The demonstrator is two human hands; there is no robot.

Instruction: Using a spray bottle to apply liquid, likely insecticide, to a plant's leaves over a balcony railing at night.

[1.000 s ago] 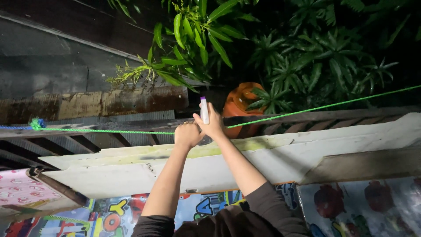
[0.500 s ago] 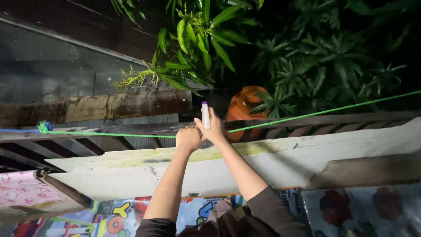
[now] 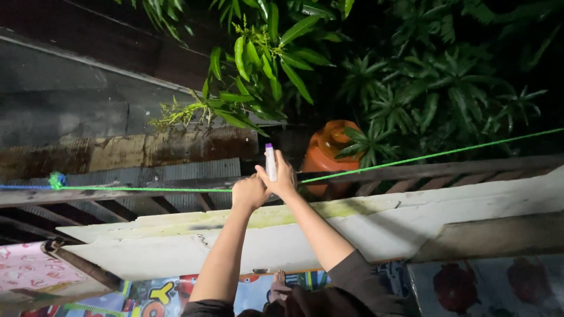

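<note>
near the middle of the frame both my hands are raised to the green rope [image 3: 147, 189] that runs across from the knot at the left edge up toward the upper right. my right hand [image 3: 284, 179] is closed around a small white tube with a purple cap [image 3: 270, 161], cap pointing up, pinned against the rope by my fingers. my left hand [image 3: 249, 192] is curled into a fist just beside it, touching the right one; it seems to be gripping the rope, though i cannot tell what the fingers have hold of inside the fist.

behind my hands, a little to the right, sits an orange gas cylinder [image 3: 326, 154], half hidden by dark leaves [image 3: 411, 76]. below my arms a pale concrete ledge [image 3: 411, 220] slants across, and a bright printed mat [image 3: 147, 293] shows at the bottom.

as i judge it, the tube is held only by a narrow finger grip while both hands crowd one spot on a rope that may give. a slip there could drop the tube past the ledge into the dark gap beyond.
</note>
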